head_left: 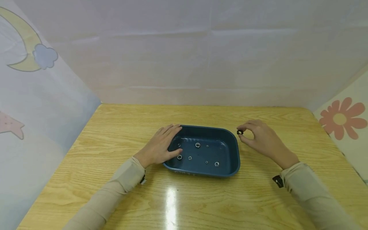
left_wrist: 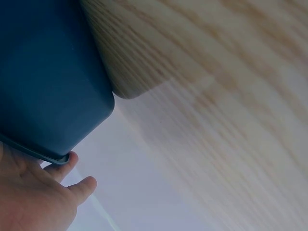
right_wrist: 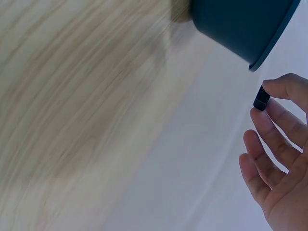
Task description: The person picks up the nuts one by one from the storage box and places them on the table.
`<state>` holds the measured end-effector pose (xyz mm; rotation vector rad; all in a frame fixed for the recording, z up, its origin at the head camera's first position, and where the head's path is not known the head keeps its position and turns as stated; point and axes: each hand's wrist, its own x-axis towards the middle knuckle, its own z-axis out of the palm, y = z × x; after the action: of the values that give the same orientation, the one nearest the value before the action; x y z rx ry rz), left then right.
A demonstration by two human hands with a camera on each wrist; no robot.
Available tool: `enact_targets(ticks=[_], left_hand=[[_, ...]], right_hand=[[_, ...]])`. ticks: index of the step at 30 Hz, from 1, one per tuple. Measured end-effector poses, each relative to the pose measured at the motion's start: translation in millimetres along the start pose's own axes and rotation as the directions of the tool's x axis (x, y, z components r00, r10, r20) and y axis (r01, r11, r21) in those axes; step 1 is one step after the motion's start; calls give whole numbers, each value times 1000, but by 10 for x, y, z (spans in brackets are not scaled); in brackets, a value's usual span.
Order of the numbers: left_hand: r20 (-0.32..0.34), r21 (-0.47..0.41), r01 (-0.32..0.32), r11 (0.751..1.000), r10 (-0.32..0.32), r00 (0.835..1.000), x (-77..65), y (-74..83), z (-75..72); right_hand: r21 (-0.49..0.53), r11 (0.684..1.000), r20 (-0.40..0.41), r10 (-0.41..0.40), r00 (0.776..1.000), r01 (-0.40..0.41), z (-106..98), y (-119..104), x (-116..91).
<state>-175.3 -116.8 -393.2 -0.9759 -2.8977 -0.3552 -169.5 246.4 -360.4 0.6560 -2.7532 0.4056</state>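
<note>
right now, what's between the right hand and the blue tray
The black nut, pinched by the right hand, then a visible gap before the blue tray; the right wrist view shows this.

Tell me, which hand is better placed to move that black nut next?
Right, most likely: the right hand pinches the black nut beside the blue tray, while the left hand rests at the tray's opposite end.

Tray (head_left: 239, 159) on table (head_left: 230, 204), nuts (head_left: 197, 145) inside; lone nut (right_wrist: 262, 98) right of tray; backdrop (head_left: 184, 64) behind table.
</note>
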Motion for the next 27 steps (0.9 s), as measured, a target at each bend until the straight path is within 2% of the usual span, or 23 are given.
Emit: enact_targets(ticks=[13, 21, 27], left_hand=[[10, -6, 8, 1000, -8, 1000, 9, 1, 0], [4, -7, 1, 1000, -1, 1000, -1, 9, -12], [2, -16, -5, 1000, 5, 1000, -1, 11, -14]], right_hand=[[20, 998, 21, 63, 998, -63, 5, 191, -30], [40, 996, 48, 79, 996, -81, 50, 297, -51], [39, 995, 38, 91, 995, -93, 63, 400, -70]])
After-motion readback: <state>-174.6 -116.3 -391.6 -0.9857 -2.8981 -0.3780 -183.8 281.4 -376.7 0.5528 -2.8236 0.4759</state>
